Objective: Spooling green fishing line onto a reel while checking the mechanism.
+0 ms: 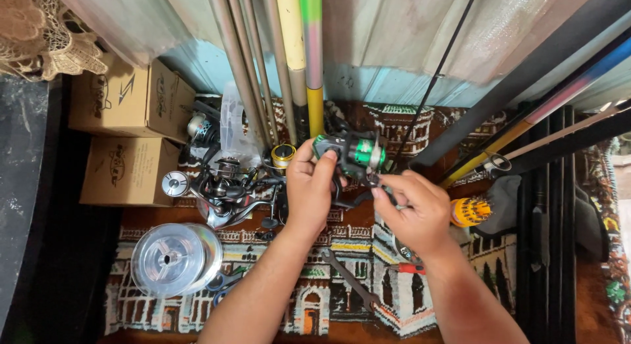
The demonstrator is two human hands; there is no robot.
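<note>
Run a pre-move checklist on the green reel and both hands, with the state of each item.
1. Left hand grips the green fishing reel: ok.
2. Right hand fingertips pinch a small part at the reel's underside: ok.
3. What that part is: cannot tell.
4. Wrench lies on the rug below the hands: ok.
5. Line spool sits apart from both hands: ok.

- Green-and-black spinning reel (355,155) at centre, above patterned woven rug (355,249).
- Clear plastic line spool (174,258) at eight o'clock.
- Grey steel wrench (348,278) at six.
- Brown cardboard boxes (131,130) at ten.
</note>
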